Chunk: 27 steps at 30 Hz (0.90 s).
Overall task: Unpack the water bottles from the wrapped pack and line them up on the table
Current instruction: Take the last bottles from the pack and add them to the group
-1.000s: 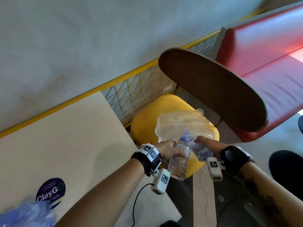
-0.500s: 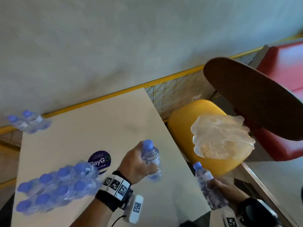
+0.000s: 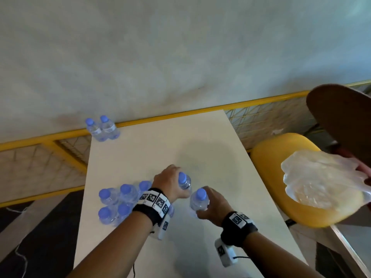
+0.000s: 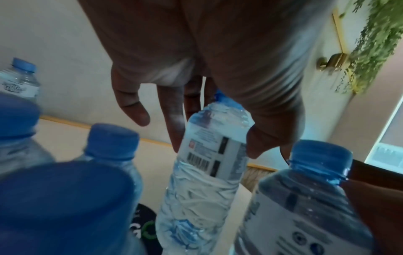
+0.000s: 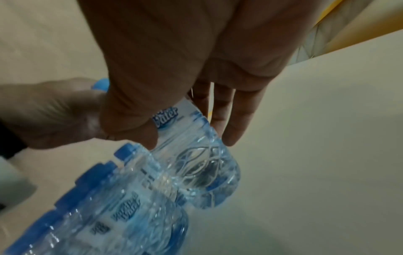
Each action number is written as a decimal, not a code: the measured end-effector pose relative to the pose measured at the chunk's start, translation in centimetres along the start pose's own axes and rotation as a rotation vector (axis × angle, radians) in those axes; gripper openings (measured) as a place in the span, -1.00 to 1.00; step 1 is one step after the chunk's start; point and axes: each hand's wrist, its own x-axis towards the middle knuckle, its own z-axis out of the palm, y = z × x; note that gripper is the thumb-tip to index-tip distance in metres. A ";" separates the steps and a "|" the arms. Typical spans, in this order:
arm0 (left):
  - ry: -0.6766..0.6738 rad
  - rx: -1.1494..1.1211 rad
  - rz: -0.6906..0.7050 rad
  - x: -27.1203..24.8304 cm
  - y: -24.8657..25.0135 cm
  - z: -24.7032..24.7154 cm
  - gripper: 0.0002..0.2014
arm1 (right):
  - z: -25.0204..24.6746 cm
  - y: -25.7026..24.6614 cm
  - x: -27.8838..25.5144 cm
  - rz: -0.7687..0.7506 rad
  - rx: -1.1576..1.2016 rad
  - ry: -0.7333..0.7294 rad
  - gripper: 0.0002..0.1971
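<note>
At frame centre, left hand fingers clamp one water bottle; right hand fingers clamp a second bottle just beside it.

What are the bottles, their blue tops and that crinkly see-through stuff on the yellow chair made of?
The bottles, like the one in the left hand, bottle, look like thin clear plastic: see-through, ribbed and glossy. The blue caps look like hard matte plastic with a ridged edge. The wrap on the yellow chair seems to be soft clear plastic film, crumpled and cloudy.
</note>
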 end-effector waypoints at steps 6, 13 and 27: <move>-0.070 0.147 0.057 1.2 -2.8 1.0 -0.38 | 4.4 -1.5 1.9 0.020 -0.057 0.040 -0.55; -0.152 0.153 0.113 2.7 -3.9 2.1 -0.59 | 7.2 -0.7 1.9 0.038 -0.038 0.058 -0.49; -0.136 0.176 0.113 3.4 -4.8 1.6 -0.65 | 7.7 -0.8 2.5 0.086 -0.031 0.051 -0.19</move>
